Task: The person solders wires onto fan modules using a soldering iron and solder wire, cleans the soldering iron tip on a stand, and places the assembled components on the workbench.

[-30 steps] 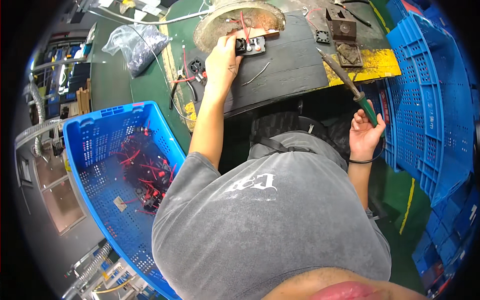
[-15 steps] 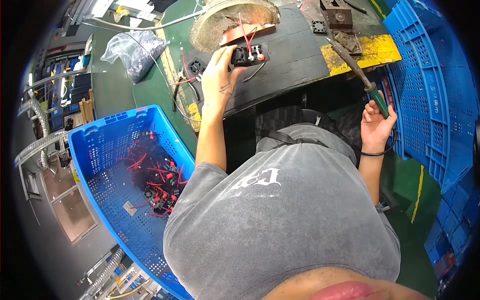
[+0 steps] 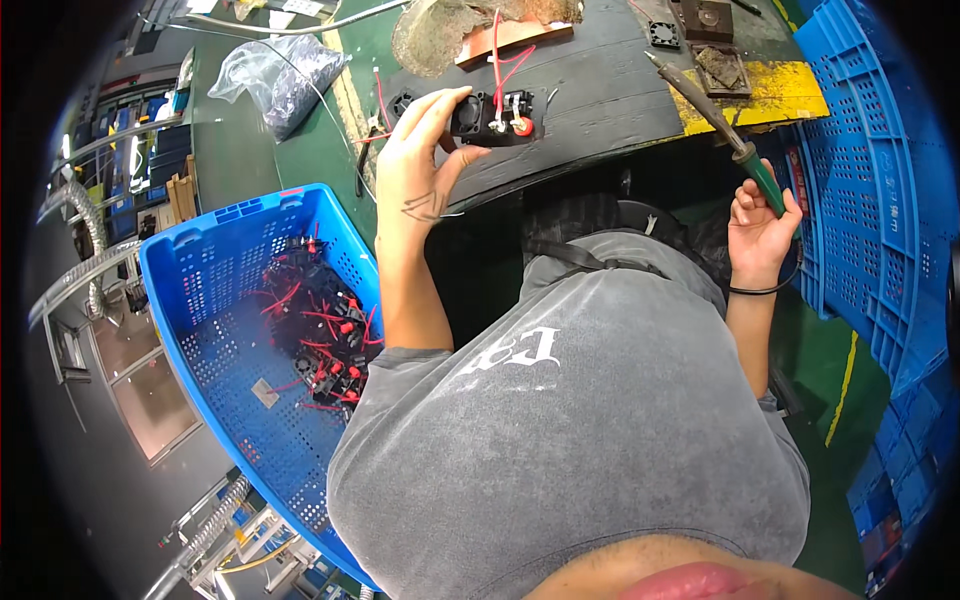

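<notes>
My left hand (image 3: 422, 150) grips a small black fan assembly (image 3: 470, 115) by its left end, thumb below and fingers above. The assembly carries a square fan, white solder joints and a red round part at its right, and red wires (image 3: 497, 62) rise from it. It is over the near edge of the dark bench mat (image 3: 590, 100). In my right hand (image 3: 762, 230) is a soldering iron (image 3: 766, 188), held by its green handle. Its tip points up and left, over the yellow corner of the bench and apart from the assembly.
A blue basket (image 3: 215, 400) at my left holds a pile of fan assemblies (image 3: 325, 345). On the bench are a clear plastic bag (image 3: 290, 85), a loose fan (image 3: 663, 35), another fan (image 3: 400, 104) and a metal tray (image 3: 722, 72). Blue crates (image 3: 850, 150) stand at right.
My left hand has drawn the fan assembly slightly nearer and tilted it so the fan face shows more. My right hand still holds the soldering iron. The whole view has shifted a little.
</notes>
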Available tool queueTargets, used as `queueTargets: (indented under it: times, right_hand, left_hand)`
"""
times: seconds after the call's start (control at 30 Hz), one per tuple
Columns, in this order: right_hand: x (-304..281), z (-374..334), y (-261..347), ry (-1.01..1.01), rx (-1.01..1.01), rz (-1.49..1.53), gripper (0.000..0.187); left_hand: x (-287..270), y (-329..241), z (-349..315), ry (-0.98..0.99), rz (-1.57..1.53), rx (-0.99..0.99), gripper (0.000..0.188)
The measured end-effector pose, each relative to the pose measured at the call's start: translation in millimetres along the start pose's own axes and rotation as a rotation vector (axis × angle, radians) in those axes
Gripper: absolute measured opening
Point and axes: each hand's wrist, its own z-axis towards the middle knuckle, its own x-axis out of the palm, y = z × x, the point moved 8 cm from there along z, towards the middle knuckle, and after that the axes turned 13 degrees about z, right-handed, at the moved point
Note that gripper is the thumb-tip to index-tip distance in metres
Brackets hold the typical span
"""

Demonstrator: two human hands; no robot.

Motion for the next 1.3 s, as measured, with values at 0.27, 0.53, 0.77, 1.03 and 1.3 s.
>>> queueTargets:
  times: [0.27, 0.53, 0.77, 1.03, 1.3]
  right_hand:
    - [0, 3, 0, -0.062, -0.023, -0.051, 0.052]
    - [-3, 12, 6, -0.022, -0.038, -0.038, 0.049]
    - [10, 18, -4, 0.034, 0.021, -0.061, 0.049]
    - [12, 1, 4, 0.008, -0.077, -0.078, 0.049]
    - [5, -4, 7, -0.014, -0.084, -0.062, 0.048]
  left_hand:
    - [-8, 13, -15, 0.051, 0.059, -0.098, 0.059]
    - [-88, 90, -48, -0.217, 0.386, -0.345, 0.054]
    - [-57, 172, -4, -0.388, 0.562, -0.236, 0.049]
    - [26, 247, 47, -0.230, 0.652, -0.284, 0.056]
    - [46, 280, 64, -0.151, 0.652, -0.406, 0.053]
